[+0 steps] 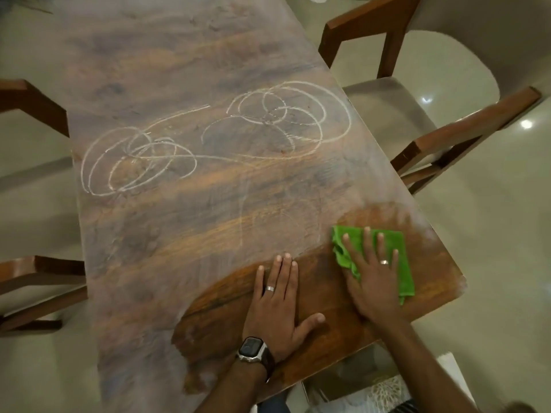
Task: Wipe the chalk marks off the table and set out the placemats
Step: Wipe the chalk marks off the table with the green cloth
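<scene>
Pressing green cloth (387,248) — right hand (374,281) flat.

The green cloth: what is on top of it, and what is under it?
On the green cloth the right hand lies flat, fingers straight. Beneath is the brown wooden table; any chalk under the cloth is covered.

White chalk loops (214,138) scrawl across a brown, streaky-grained wooden table (185,234), hazed grey except for a darker, richer brown patch near a bright green cloth (399,263); reddish-brown chairs (465,135) stand on pale beige floor (492,248).
</scene>
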